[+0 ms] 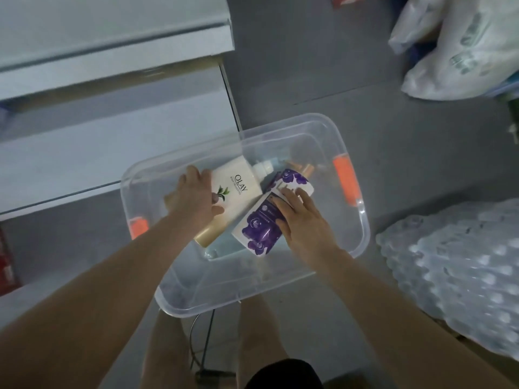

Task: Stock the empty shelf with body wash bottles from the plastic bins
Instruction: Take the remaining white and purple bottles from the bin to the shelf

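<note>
White shelves point(112, 153) flank a clear bin point(362, 220) where the left hand point(193, 197) grips a cream bottle point(236, 189) and the right hand point(303, 220) lies flat on a purple bottle point(261, 228); an ungripped lift could drop it.

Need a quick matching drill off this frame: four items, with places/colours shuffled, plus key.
Items:
1. Olay bottle
2. purple-flower bottle
3. bin latch
4. water-bottle pack

Options:
A. orange
B. under the right hand, in the bin
C. outside the bin, to its right
D. held by the left hand, thumb across its label

Pairs: 1-D, 2-B, 3-A, 4-C
</note>
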Available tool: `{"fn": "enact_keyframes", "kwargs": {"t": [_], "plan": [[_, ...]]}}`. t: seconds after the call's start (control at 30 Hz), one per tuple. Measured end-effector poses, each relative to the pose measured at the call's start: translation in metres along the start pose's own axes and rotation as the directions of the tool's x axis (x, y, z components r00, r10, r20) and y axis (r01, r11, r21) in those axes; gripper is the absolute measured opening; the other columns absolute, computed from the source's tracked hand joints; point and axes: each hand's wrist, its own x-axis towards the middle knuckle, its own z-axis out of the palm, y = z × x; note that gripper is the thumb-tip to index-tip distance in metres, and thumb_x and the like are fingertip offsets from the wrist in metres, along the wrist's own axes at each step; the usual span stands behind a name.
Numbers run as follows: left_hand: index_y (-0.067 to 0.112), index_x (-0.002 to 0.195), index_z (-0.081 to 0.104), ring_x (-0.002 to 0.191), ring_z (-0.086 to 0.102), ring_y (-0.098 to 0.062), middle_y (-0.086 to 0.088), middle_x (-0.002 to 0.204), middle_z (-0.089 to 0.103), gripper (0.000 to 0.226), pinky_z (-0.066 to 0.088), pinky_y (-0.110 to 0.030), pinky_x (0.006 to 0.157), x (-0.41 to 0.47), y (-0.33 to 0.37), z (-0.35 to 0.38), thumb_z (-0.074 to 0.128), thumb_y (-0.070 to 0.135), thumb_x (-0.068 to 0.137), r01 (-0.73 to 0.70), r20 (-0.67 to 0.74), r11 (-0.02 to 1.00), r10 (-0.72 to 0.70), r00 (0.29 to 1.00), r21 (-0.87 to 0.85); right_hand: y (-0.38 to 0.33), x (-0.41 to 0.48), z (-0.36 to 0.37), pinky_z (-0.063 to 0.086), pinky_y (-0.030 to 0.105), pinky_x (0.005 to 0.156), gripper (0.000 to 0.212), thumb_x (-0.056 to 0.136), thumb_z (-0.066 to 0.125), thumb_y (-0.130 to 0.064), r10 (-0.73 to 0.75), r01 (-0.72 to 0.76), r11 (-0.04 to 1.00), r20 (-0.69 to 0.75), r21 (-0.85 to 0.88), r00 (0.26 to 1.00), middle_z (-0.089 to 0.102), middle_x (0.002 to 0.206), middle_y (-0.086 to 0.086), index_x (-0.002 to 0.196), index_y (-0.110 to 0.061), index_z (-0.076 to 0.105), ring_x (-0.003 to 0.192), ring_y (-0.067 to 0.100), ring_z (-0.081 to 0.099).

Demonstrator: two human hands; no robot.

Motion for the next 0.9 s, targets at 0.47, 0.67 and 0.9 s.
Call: {"fn": "enact_keyframes", "kwargs": {"t": [0.47, 0.67, 0.9], "plan": [[0.013, 0.116, 0.046, 0.099, 0.057, -0.026, -0.003, 0.109, 0.059, 0.074, 0.032, -0.030, 0.075, -0.030, -0.002, -0.016, 0.081, 0.050, 0.062, 0.140, 0.118, 0.950, -0.111, 0.987, -0.278, -0.002, 0.008, -0.010, 0.040, 0.049, 0.105, 0.043, 0.097, 0.054, -0.024, -0.008, 0.007, 1.000, 0.059, 0.012, 0.998, 0.048, 0.143, 0.012, 0.138, -0.013, 0.052, 0.129, 0.042, 0.041], [0.023, 0.111, 0.043, 0.089, 0.057, -0.016, 0.006, 0.104, 0.058, 0.070, 0.038, -0.030, 0.070, -0.096, -0.007, -0.053, 0.083, 0.047, 0.058, 0.129, 0.010, 0.843, -0.145, 0.989, -0.522, -0.024, 0.036, -0.027, 0.045, 0.046, 0.099, 0.043, 0.097, 0.041, -0.032, 0.108, -0.110, 0.994, 0.059, 0.028, 0.992, 0.062, 0.120, 0.017, 0.124, -0.003, 0.059, 0.114, 0.040, 0.051], [0.031, 0.112, 0.044, 0.091, 0.061, -0.012, 0.019, 0.095, 0.059, 0.068, 0.052, -0.034, 0.077, -0.119, -0.041, -0.076, 0.085, 0.047, 0.060, 0.193, -0.106, 0.612, -0.417, 0.903, -0.767, -0.054, 0.093, -0.015, 0.026, 0.049, 0.116, 0.067, 0.098, 0.041, -0.054, 0.282, -0.267, 0.959, 0.287, -0.092, 0.915, 0.047, 0.141, 0.021, 0.141, -0.002, 0.035, 0.143, 0.037, 0.023]]}}
